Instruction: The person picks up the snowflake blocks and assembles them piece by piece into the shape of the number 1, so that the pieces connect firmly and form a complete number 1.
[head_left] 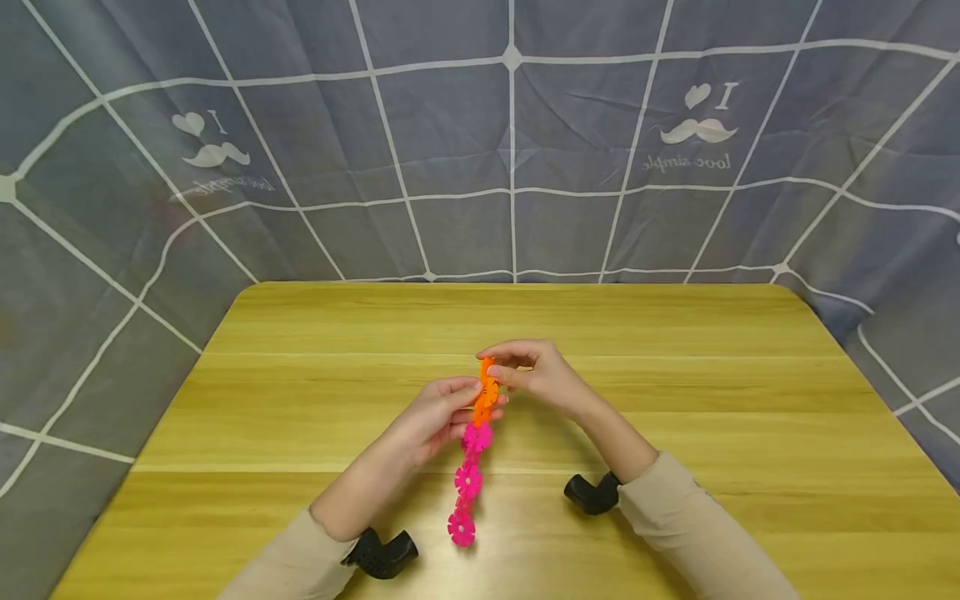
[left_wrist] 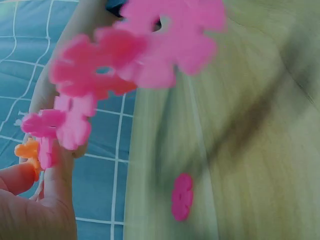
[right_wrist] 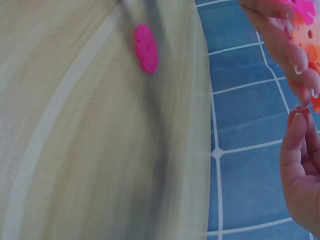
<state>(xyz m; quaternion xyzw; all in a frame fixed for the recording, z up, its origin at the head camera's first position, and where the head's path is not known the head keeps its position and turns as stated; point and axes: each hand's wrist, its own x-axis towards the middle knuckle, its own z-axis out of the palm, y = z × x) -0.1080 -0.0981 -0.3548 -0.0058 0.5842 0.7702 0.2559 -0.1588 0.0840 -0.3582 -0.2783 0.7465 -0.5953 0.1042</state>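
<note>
A chain of interlocking plastic flower discs (head_left: 468,481) runs between my hands, with several pink pieces in the lower part and orange discs (head_left: 489,392) at the top. My left hand (head_left: 435,414) pinches the orange part between thumb and fingers, near where it meets the pink. At the far end, the thumb and fingers of my right hand (head_left: 546,375) pinch the topmost orange disc. Pink discs (left_wrist: 100,70) loom large toward the left wrist camera. Below the chain, a loose pink flower disc (right_wrist: 146,49) lies on the table, hidden from the head view.
A wood-grain table (head_left: 300,333) spreads under both hands. Behind and beside it hangs a grey-blue curtain (head_left: 465,233) with white grid lines. Black curved wrist mounts (head_left: 382,557) sit at both sleeves, just over the tabletop.
</note>
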